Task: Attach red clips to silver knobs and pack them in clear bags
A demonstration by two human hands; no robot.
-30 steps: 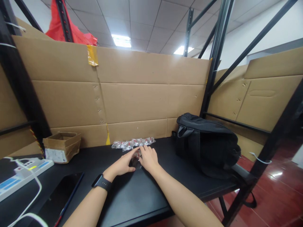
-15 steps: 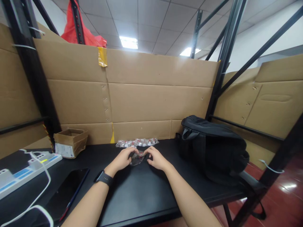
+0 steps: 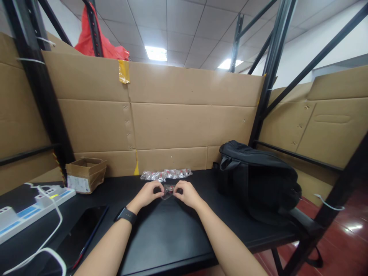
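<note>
A small clear plastic bag (image 3: 168, 192) with something reddish inside is held just above the black table (image 3: 172, 230). My left hand (image 3: 148, 194), with a dark watch on its wrist, pinches the bag's left side between thumb and fingers. On the other side, my right hand (image 3: 186, 193) pinches the bag's right edge. Behind both hands lies a row of several clear bags (image 3: 172, 173) holding small silvery and red items, along the foot of the cardboard wall.
An open cardboard box (image 3: 86, 174) sits at the back left. Nearer are a white power strip (image 3: 43, 205) with a white cable and a dark phone (image 3: 83, 234). A black backpack (image 3: 258, 180) lies on the right, beside the rack post.
Both hands have shifted slightly on the small bag, and its shape has flattened out between them. My right hand's fingers have closed in from being more spread.
</note>
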